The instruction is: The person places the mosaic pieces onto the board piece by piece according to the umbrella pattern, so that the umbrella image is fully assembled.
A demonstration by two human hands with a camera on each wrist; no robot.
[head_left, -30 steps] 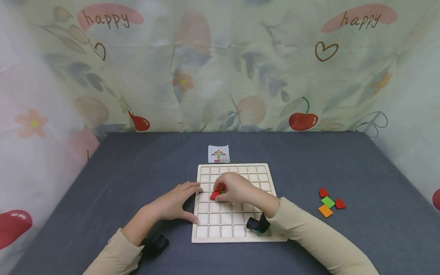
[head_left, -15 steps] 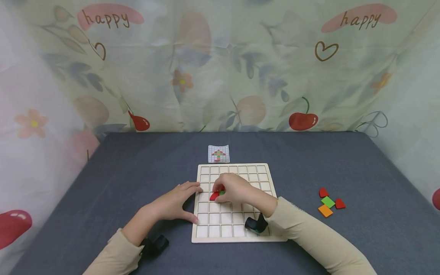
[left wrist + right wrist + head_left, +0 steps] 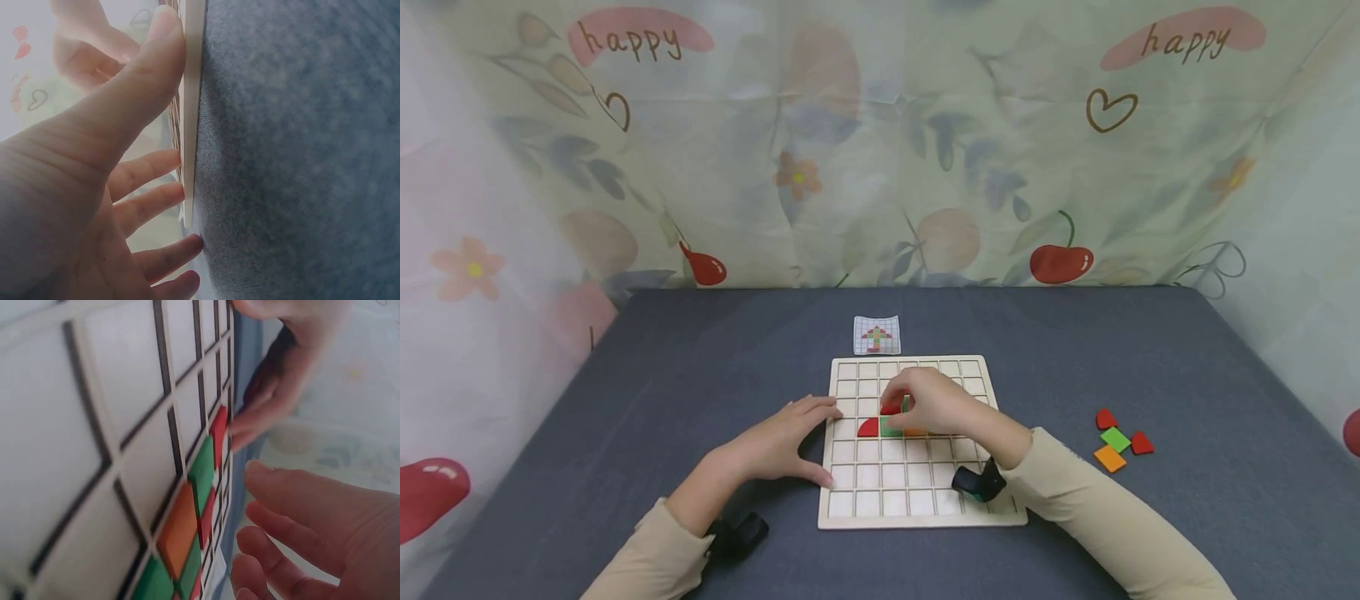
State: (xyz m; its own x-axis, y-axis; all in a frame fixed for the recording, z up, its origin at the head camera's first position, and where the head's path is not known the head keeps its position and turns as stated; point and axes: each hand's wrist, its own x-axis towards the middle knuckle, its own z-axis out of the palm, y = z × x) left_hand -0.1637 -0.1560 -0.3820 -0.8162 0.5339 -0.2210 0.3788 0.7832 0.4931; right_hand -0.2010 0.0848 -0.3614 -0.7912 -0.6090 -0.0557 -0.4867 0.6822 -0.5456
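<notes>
A pale wooden grid board (image 3: 880, 477) lies on the table with several coloured tiles set in its cells. At the left of their row is a red round-cornered tile (image 3: 868, 427), beside a green square tile (image 3: 889, 430) and an orange one (image 3: 915, 432). My right hand (image 3: 934, 402) hovers over these tiles, partly covering them; in the right wrist view its loosely bent fingers (image 3: 294, 487) are apart from the board with nothing between them. My left hand (image 3: 778, 443) rests spread at the board's left edge, thumb and fingertips touching the rim.
Behind the board lies a small card (image 3: 877, 336) printed with a coloured arrow-like pattern on a grid. To the right, loose tiles sit on the dark cloth: two red ones (image 3: 1106, 419), a green one (image 3: 1116, 441) and an orange one (image 3: 1109, 458). A printed curtain (image 3: 880, 167) hangs behind.
My right hand has let go of the red tile at the row's left end and moved up and to the right, uncovering the green and orange tiles. My left hand has stayed still.
</notes>
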